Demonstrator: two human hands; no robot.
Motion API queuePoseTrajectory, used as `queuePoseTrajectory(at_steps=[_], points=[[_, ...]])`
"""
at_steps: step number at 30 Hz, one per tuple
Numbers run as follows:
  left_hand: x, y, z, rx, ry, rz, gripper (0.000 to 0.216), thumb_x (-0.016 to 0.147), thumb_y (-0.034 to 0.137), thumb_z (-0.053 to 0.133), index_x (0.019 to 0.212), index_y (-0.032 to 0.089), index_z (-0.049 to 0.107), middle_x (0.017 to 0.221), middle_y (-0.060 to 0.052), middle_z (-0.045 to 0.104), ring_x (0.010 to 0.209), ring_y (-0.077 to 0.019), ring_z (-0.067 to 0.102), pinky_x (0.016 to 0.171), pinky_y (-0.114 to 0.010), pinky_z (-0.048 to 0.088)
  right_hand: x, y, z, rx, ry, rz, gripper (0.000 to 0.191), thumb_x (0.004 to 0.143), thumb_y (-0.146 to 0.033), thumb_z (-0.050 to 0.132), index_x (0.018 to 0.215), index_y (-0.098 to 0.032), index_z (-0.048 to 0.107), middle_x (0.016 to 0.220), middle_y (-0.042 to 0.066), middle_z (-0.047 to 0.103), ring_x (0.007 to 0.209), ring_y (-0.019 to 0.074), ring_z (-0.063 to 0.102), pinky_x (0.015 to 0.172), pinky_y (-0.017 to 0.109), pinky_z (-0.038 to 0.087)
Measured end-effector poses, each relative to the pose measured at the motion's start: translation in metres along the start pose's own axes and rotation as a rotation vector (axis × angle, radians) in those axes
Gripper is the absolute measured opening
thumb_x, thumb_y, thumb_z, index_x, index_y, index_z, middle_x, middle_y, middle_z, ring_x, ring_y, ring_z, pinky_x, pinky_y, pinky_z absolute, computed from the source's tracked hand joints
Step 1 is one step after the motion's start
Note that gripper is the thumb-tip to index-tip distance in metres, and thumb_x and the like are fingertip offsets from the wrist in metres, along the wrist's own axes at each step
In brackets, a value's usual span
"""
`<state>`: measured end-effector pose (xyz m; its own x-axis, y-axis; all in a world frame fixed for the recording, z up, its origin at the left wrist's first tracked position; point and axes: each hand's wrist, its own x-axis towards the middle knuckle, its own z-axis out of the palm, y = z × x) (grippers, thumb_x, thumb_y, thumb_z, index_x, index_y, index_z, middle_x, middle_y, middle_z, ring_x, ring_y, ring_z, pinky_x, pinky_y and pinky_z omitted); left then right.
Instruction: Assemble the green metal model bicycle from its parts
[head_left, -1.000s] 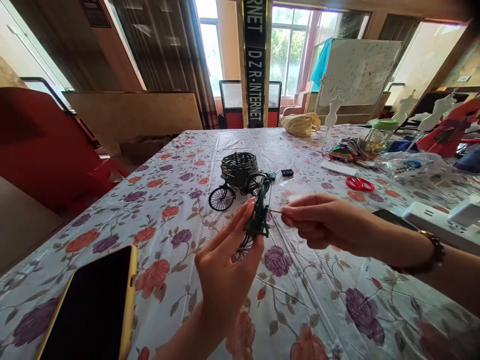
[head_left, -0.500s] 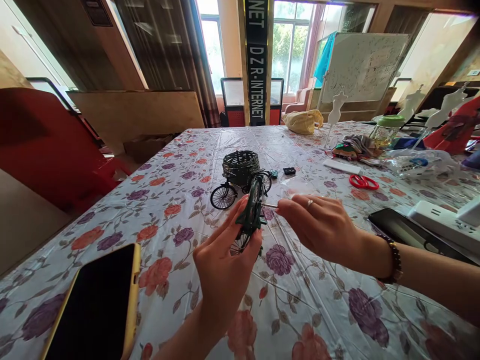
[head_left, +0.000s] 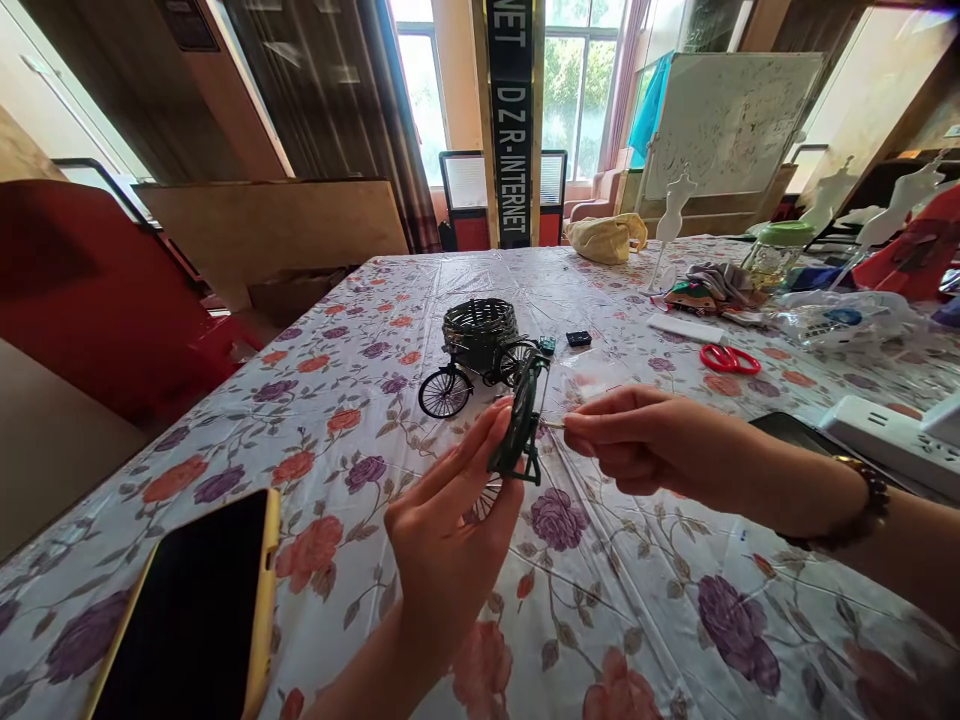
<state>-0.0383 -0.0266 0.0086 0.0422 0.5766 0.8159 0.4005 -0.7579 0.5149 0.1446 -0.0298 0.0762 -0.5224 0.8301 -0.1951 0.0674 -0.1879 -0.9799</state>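
Observation:
My left hand (head_left: 454, 530) pinches a dark green model bicycle part (head_left: 519, 430), tilted upright, with a curved mudguard and a small frame on its right side. Thin wheel spokes show between my fingers; the rest of the part is hidden by my hand. My right hand (head_left: 637, 435) is closed around a thin metal rod (head_left: 553, 424), whose tip is at the part's right side. Whether the tip touches the part I cannot tell. Just beyond stands a black miniature bicycle (head_left: 445, 392), by a dark woven basket (head_left: 480, 330).
Two small dark pieces lie past the bicycle, a greenish one (head_left: 547, 346) and a black one (head_left: 578, 339). Red scissors (head_left: 729, 359) and a white power strip (head_left: 889, 435) lie right. A yellow-cased phone (head_left: 187, 610) rests near left on the flowered tablecloth (head_left: 337, 330).
My left hand has turned the model part, so its frame now faces more to the right. My right hand has rotated and shifted slightly right, with the rod still in its fingers.

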Motion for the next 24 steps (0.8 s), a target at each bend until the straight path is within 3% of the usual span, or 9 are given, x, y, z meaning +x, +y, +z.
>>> queuePoseTrajectory(at_steps=[2,4,9,12,17,24], points=[[0.001,0.0,0.0,-0.026,-0.01,-0.015,0.053,0.063,0.005,0.065,0.11,0.029,0.058,0.113,0.001,0.06,0.096,-0.0243,0.061,0.081,-0.036,0.055,0.0,0.0,-0.003,0.02,-0.034,0.025,0.031,0.081,-0.039,0.049,0.061,-0.017,0.04,0.052,-0.009,0.015,0.043,0.0046,0.012,0.038,0.021,0.012],[0.002,0.0,0.001,-0.058,-0.031,-0.093,0.051,0.064,0.006,0.064,0.109,0.028,0.058,0.112,0.0,0.061,0.098,-0.0239,0.059,0.083,-0.037,0.053,-0.001,-0.001,-0.002,-0.157,0.043,-0.068,0.031,0.083,-0.041,0.045,0.064,-0.016,0.046,0.05,-0.008,0.019,0.043,0.005,0.017,0.039,0.021,0.016],[0.006,0.004,0.001,-0.103,-0.056,-0.311,0.039,0.068,0.013,0.063,0.106,0.024,0.061,0.107,-0.002,0.063,0.098,-0.0232,0.059,0.088,-0.037,0.05,-0.008,-0.001,0.007,-1.02,0.497,-0.479,0.026,0.087,-0.032,0.04,0.068,-0.017,0.051,0.052,-0.005,0.041,0.048,0.0064,0.033,0.046,0.022,0.025],[0.007,0.007,0.002,-0.107,-0.035,-0.35,0.038,0.067,0.015,0.065,0.104,0.023,0.062,0.105,-0.003,0.064,0.096,-0.0229,0.061,0.086,-0.036,0.051,-0.013,0.005,0.01,-1.341,0.67,-0.637,0.02,0.087,-0.027,0.041,0.076,-0.017,0.054,0.056,-0.002,0.052,0.047,0.0073,0.04,0.047,0.023,0.028],[0.006,0.01,0.004,-0.19,-0.043,-0.393,0.039,0.066,0.015,0.066,0.105,0.023,0.062,0.107,-0.003,0.063,0.093,-0.0213,0.062,0.081,-0.029,0.053,-0.016,0.019,0.01,-1.621,0.786,-0.784,0.01,0.083,-0.021,0.049,0.08,-0.018,0.058,0.064,0.001,0.059,0.056,0.0112,0.053,0.051,0.024,0.034],[0.005,0.013,0.005,-0.226,-0.045,-0.391,0.034,0.065,0.014,0.066,0.099,0.021,0.064,0.099,-0.002,0.066,0.086,-0.0201,0.064,0.075,-0.027,0.055,-0.014,0.022,0.009,-1.655,0.776,-0.954,0.009,0.079,-0.017,0.053,0.086,-0.016,0.059,0.065,0.001,0.058,0.059,0.0104,0.053,0.057,0.024,0.04]])
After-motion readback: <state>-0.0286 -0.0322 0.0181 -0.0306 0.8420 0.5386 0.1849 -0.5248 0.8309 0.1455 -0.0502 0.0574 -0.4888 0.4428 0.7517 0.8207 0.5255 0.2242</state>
